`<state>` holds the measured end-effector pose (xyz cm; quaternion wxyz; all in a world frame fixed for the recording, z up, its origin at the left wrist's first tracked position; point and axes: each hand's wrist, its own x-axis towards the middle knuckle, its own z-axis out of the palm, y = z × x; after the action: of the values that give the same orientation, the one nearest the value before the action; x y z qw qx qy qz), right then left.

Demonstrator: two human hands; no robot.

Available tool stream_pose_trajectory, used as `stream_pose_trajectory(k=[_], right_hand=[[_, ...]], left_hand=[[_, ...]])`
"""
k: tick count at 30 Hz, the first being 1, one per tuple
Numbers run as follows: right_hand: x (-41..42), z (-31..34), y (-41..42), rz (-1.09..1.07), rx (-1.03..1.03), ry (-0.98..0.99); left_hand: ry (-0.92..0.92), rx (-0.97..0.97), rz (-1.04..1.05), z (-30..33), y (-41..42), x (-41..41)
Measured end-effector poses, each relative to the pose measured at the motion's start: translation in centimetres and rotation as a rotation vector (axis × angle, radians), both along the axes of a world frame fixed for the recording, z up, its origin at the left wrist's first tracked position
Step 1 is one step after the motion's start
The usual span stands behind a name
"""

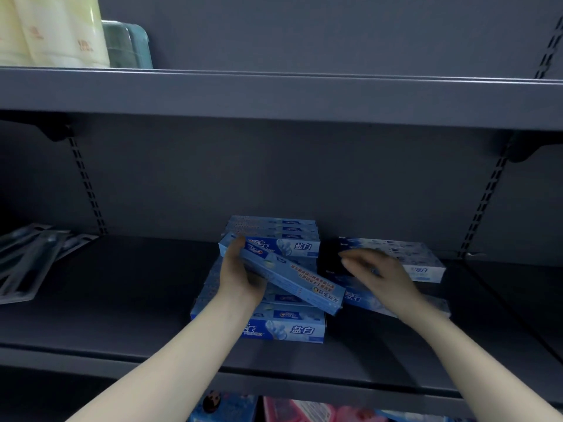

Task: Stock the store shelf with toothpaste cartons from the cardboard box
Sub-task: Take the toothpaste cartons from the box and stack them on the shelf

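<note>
Pink and blue packets (pixel 304 409) below the dark grey metal shelf (pixel 122 300), left hand (pixel 240 275) gripping a tilted blue toothpaste carton (pixel 292 280) over the front stack (pixel 286 327), right hand (pixel 380 269) blurred, fingers loose, holding nothing, above the right-hand cartons (pixel 426 263), rear stack (pixel 283 236) behind.

The shelf (pixel 128 300) lies bare between the toothbrush packs (pixel 27 263) at far left and the stacked toothpaste cartons (pixel 274 324) in the middle; a narrow gap parts these from the right-hand cartons (pixel 420 260); the upper shelf (pixel 274 95) caps the headroom.
</note>
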<state>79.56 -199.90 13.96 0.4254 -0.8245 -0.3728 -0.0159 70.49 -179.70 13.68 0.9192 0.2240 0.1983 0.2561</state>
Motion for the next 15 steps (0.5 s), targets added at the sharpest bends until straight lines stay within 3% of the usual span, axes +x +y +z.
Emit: stream_pose_trajectory(k=[5,15], right_hand=[[-2.5,1.7,3.0,0.245,-0.113,0.216],[-2.4,2.7,4.6,0.307,-0.114,0.453]], left_hand=[[-0.047,0.004,-0.032,0.2,-0.2,-0.1],[-0.053,0.068,-0.093,1.3,-0.1,-0.5]])
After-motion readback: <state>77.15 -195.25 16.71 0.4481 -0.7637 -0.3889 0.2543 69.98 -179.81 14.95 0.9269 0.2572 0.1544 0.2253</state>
